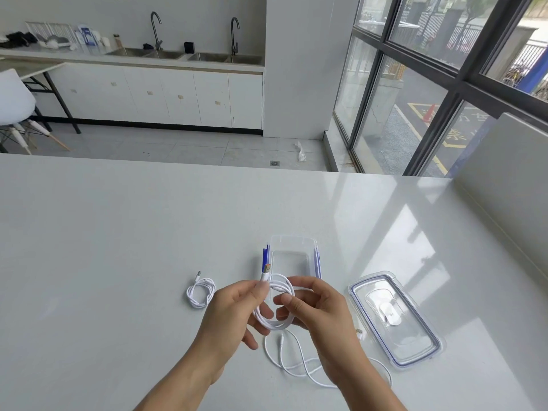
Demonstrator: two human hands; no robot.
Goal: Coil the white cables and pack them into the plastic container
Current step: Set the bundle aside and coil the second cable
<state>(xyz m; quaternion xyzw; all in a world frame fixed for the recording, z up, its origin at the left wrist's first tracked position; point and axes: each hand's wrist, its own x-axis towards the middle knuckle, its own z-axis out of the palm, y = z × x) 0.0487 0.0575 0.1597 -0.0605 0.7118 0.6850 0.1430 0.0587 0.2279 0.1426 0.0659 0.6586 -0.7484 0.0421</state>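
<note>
Both hands hold a white cable coil (278,292) above the white table. My left hand (234,315) pinches the coil near its USB plug, which points up. My right hand (317,310) grips the coil's right side between thumb and fingers. A clear plastic container (293,241) with blue side clips stands open just beyond the hands. A second coiled white cable (201,292) lies on the table left of my left hand. A third, loose white cable (296,363) snakes across the table below and between my wrists.
The container's clear lid (394,318) with a blue seal lies on the table to the right. A low wall edge (504,203) borders the table on the right. Beyond the table's far edge are a counter with sinks (184,54) and a white chair (14,96).
</note>
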